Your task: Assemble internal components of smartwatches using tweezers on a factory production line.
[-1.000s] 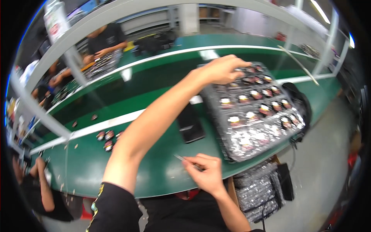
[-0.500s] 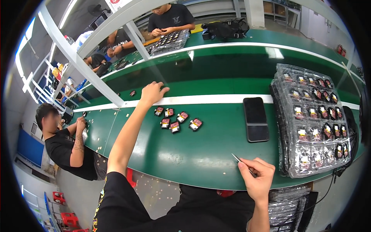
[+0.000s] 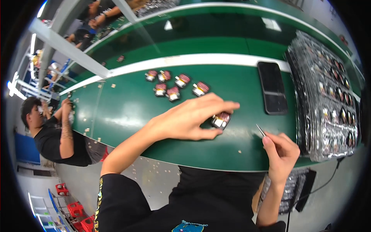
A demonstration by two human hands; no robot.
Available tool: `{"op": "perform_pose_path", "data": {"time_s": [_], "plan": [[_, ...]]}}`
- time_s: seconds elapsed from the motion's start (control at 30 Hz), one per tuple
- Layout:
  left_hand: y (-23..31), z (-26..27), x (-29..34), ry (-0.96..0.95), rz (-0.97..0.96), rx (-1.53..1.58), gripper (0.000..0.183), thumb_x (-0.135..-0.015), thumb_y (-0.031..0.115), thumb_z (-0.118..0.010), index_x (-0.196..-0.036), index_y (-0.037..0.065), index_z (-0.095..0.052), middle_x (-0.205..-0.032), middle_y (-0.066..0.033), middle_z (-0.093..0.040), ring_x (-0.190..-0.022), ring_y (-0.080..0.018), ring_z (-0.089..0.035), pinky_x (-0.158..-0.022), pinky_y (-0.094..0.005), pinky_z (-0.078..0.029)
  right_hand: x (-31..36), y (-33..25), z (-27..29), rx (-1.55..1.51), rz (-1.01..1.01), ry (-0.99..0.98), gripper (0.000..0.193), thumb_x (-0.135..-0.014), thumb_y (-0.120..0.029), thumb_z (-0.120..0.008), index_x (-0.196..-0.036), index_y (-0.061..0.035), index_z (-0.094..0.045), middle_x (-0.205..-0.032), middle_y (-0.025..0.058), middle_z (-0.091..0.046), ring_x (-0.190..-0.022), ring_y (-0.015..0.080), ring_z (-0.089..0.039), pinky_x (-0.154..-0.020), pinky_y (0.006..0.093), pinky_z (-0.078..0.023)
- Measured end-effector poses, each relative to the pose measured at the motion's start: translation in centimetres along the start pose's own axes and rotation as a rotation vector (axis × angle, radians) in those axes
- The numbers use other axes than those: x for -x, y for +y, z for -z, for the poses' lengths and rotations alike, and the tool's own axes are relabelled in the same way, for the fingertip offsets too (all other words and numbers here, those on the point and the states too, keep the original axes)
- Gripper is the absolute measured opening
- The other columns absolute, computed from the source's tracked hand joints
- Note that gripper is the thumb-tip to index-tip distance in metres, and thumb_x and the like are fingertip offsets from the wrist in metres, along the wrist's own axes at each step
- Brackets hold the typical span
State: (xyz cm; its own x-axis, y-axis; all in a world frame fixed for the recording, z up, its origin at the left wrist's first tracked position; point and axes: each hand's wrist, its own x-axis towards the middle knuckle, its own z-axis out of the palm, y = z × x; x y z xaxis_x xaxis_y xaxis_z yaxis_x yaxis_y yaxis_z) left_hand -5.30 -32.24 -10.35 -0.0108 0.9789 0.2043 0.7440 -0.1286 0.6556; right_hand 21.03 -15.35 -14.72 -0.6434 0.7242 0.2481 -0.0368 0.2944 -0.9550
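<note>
My left hand (image 3: 189,118) is low over the green bench. Its thumb and fingers close around a small black-cased part (image 3: 221,121) with a dark red face and a white patch. Several like parts (image 3: 182,80) lie in a loose group just beyond that hand. My right hand (image 3: 282,152), near the front edge, pinches slim pointed metal tweezers (image 3: 261,130). Their tip points away from me and touches no part. The rest of the tweezers is hidden in my fingers.
A black phone-like device (image 3: 272,89) lies right of centre. Stacked clear plastic trays (image 3: 328,100) with similar parts stand at the right. A white rail (image 3: 185,61) borders the bench's far side. One co-worker (image 3: 54,131) sits at the left.
My left hand has come back from beyond the white rail to the bench, now with a part in its fingers. The right hand still holds the tweezers. The view has shifted.
</note>
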Motion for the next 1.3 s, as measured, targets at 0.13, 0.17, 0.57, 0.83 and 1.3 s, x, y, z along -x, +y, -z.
{"op": "perform_pose_path", "data": {"time_s": [0.13, 0.17, 0.57, 0.83, 1.3], "plan": [[0.1, -1.5, 1.1, 0.018, -0.016, 0.071, 0.074, -0.082, 0.001, -0.082, -0.153, 0.001, -0.063, -0.146, -0.0165, -0.071, -0.128, -0.0361, -0.07, -0.113, -0.0446, -0.056, -0.2, -0.3, -0.4, 0.01, -0.017, -0.017, 0.017, -0.093, 0.007, -0.085, -0.11, 0.0056, -0.085, -0.078, -0.0007, -0.064, -0.069, 0.0028, -0.053, -0.061, 0.0198, -0.037], [-0.1, -1.5, 1.0, 0.086, -0.099, 0.035, 0.075, -0.079, 0.005, -0.088, -0.15, 0.0, -0.064, -0.144, -0.0176, -0.071, -0.126, -0.0374, -0.071, -0.109, -0.0449, -0.058, -0.2, -0.4, -0.4, 0.037, -0.04, -0.007, 0.017, -0.093, 0.007, -0.085, -0.11, 0.0056, -0.085, -0.078, -0.0007, -0.064, -0.069, 0.0028, -0.053, -0.061, 0.0198, -0.037], [-0.6, -2.4, 1.2, 0.053, 0.01, -0.064, 0.06, -0.072, 0.022, -0.099, -0.125, 0.004, -0.08, -0.109, -0.0086, -0.072, -0.099, -0.0272, -0.067, -0.089, -0.0388, -0.051, -1.6, -1.2, -1.9, 0.069, 0.055, -0.193, 0.016, -0.086, 0.008, -0.084, -0.1, 0.0038, -0.085, -0.068, 0.0049, -0.067, -0.055, 0.0068, -0.054, -0.051, 0.0246, -0.036], [-0.5, -2.4, 0.8, -0.004, 0.05, -0.113, 0.065, -0.067, 0.038, -0.098, -0.119, 0.002, -0.084, -0.096, -0.0065, -0.071, -0.088, -0.0229, -0.064, -0.081, -0.036, -0.043, -2.1, 0.0, -3.1, 0.15, 0.121, -0.284, 0.01, -0.081, 0.006, -0.082, -0.09, 0.0017, -0.082, -0.064, 0.0032, -0.062, -0.048, 0.0081, -0.051, -0.046, 0.0273, -0.034], [-1.1, -2.2, 0.5, -0.003, 0.037, -0.123, 0.07, -0.067, 0.045, -0.097, -0.118, -0.001, -0.084, -0.095, -0.0082, -0.074, -0.084, -0.0233, -0.065, -0.079, -0.0363, -0.043, -2.4, 0.0, -3.2, 0.195, 0.163, -0.312, 0.014, -0.082, 0.009, -0.082, -0.095, 0.0035, -0.085, -0.065, 0.004, -0.065, -0.051, 0.0069, -0.051, -0.048, 0.0246, -0.033]]}}
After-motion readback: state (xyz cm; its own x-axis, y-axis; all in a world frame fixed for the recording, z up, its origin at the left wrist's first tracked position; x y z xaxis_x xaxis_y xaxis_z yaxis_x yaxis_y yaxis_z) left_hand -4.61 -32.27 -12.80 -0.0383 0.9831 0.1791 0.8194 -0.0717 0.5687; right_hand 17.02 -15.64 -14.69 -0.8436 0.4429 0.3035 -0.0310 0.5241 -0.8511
